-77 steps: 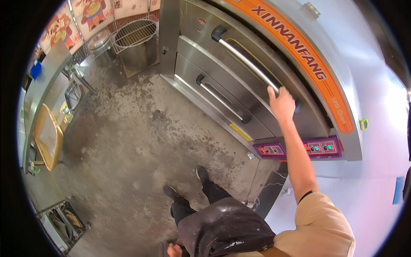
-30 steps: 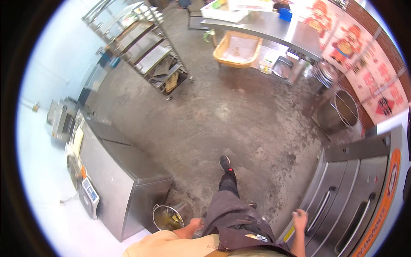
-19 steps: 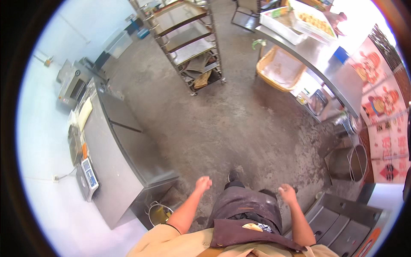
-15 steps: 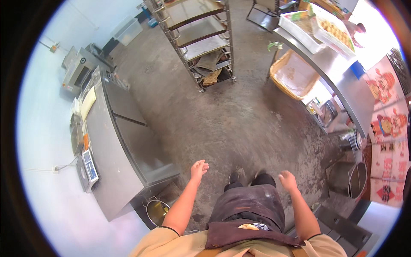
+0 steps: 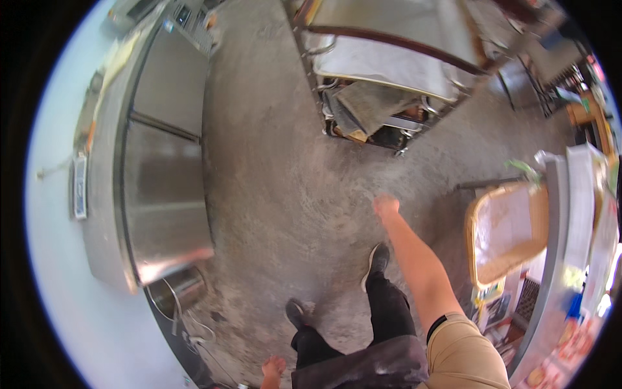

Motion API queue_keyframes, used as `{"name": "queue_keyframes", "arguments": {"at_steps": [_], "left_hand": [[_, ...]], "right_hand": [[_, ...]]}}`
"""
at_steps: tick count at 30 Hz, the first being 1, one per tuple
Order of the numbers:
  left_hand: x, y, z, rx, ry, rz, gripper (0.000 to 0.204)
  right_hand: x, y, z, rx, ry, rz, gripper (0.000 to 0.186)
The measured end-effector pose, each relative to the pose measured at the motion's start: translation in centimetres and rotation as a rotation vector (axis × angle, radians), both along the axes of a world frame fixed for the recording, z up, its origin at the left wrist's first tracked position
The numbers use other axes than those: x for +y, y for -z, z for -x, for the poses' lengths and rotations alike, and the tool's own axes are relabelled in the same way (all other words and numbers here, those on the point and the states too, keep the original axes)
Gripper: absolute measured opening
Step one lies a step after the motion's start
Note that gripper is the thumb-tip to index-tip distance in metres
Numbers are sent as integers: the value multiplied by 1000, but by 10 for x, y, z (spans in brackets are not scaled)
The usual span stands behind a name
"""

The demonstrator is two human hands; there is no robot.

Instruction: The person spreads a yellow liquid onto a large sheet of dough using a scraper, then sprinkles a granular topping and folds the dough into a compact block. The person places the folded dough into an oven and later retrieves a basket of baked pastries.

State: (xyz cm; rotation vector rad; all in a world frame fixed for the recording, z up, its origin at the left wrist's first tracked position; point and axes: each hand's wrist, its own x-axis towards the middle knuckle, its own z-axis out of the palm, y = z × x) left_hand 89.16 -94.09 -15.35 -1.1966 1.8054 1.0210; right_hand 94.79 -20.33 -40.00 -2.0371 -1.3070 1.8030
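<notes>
My right hand [image 5: 386,206] is stretched forward over the concrete floor [image 5: 272,175], its fingers curled in and nothing seen in them. My right arm comes from the lower right in a tan short sleeve. Low at the bottom edge is my left hand [image 5: 274,366], loosely bent with fingers slightly apart, holding nothing that I can see. Neither hand touches anything. Nearest ahead of the right hand is the wheeled tray rack [image 5: 447,107], with trays and folded dark cloths [image 5: 372,107] on its lower levels. A dark apron [image 5: 363,366] covers my lap above black shoes.
A steel counter cabinet [image 5: 165,188] runs along the left, with a scale [image 5: 80,187] on top. Below its near end is a metal pot [image 5: 184,288] with cables beside it. At right, a lined wicker basket [image 5: 476,259] sits by a steel table [image 5: 551,259].
I have stepped forward, and the view has turned right. The rack and basket are nearer. My right arm has swung forward, while my left hand has dropped back to the bottom edge.
</notes>
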Motion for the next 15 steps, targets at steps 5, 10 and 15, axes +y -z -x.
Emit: {"name": "queue_keyframes", "arguments": {"at_steps": [5,10,15], "left_hand": [[-2,49,-99,-137,-180,132,33],[59,65,-174,192,-308,280,27],[108,102,-162,244,-174,229,29]], "right_hand": [[152,90,129,275,259,37,34],[183,130,197,315,255,40,81],[236,122,197,188,272,-98,56]]}}
